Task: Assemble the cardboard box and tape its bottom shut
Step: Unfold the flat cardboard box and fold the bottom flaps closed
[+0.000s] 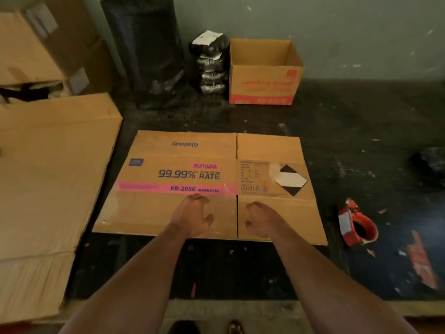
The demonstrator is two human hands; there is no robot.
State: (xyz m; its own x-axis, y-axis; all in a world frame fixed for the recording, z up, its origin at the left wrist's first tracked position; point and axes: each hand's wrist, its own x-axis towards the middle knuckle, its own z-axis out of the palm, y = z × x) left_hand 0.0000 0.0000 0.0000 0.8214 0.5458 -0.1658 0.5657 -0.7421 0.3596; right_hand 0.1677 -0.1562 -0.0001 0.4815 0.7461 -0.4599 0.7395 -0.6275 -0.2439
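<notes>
I see the box (192, 165) lying folded flat at the middle of the dark surface (361, 128), printed side up, with "99.99% RATE" and a pink band across its wide panel and a black-and-white diamond label on the narrow panel toward 3 o'clock. Both my hands are over its near flaps at 6 o'clock: the left hand (192, 215) over the wide flap, the right hand (261, 219) just across the slit over the narrow flap. The fingers of both are loosely curled and grasp nothing; I cannot tell whether they touch the cardboard. A red tape gun (356, 222) lies at 4 o'clock, apart from the box. At 12 o'clock an open carton (265, 78) stands against the wall, packets (212, 63) stacked beside it and a black bag (147, 51) at 11. A large cardboard sheet (48, 165) lies at 9 o'clock.
</notes>
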